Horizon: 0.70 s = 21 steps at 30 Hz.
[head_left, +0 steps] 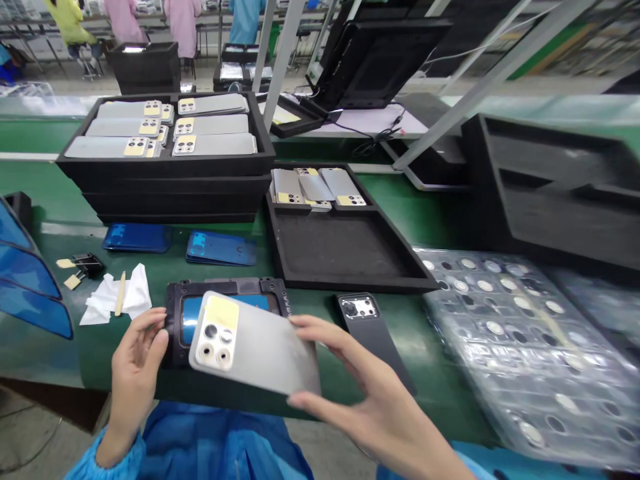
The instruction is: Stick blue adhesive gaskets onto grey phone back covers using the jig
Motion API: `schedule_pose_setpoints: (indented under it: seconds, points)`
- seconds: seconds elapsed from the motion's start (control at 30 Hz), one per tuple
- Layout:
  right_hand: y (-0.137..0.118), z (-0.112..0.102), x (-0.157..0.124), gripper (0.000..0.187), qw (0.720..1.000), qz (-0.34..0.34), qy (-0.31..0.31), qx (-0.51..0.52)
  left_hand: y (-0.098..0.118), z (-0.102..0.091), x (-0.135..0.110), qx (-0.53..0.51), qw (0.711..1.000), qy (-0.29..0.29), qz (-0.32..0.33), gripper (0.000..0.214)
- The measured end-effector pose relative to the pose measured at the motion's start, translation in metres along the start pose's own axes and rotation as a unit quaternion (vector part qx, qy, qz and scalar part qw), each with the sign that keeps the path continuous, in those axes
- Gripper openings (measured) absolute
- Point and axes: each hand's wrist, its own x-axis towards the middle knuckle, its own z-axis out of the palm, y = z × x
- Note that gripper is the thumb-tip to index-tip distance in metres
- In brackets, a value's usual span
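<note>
My right hand [365,393] holds a silver phone back cover [270,347] by its right end, thumb below and fingers above. The cover is tilted, with a yellow patch and camera rings at its left end. Behind and partly under it lies a black frame-like fixture [176,300] with a blue sheet [190,317] showing inside. My left hand [137,370] pinches the fixture's left edge between thumb and fingers. To the right, a dark phone-shaped piece [375,340] with a camera plate lies on the green table. The silver cover hides much of the fixture.
Stacked black trays [175,170] with silver covers stand at back left. A black tray [345,247] holds more covers in its far part. Blue panels [220,248], a white cloth [137,290] and a clear plastic tray [525,347] lie around. Metal posts [440,133] rise behind.
</note>
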Motion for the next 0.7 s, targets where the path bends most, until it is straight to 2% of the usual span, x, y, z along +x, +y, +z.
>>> schedule_pose_setpoints:
  seconds: [0.1,0.27,0.4,0.7]
  points:
    - [0.001,0.002,0.029,0.046,0.997,-0.021,-0.02,-0.069,-0.008,0.008,0.01,-0.02,0.999,-0.016,-0.021,0.031]
    - [0.0,0.008,0.059,0.05,0.989,-0.014,-0.112,-0.099,-0.007,0.021,0.024,-0.055,0.997,-0.019,-0.058,0.036]
    - [-0.003,0.007,0.064,0.05,0.986,-0.023,-0.136,-0.097,-0.004,0.026,0.029,-0.054,0.996,-0.021,-0.065,0.041]
    - [0.005,0.01,0.064,0.05,0.986,0.002,-0.14,-0.087,-0.009,0.028,0.033,-0.065,0.993,-0.041,-0.09,0.046]
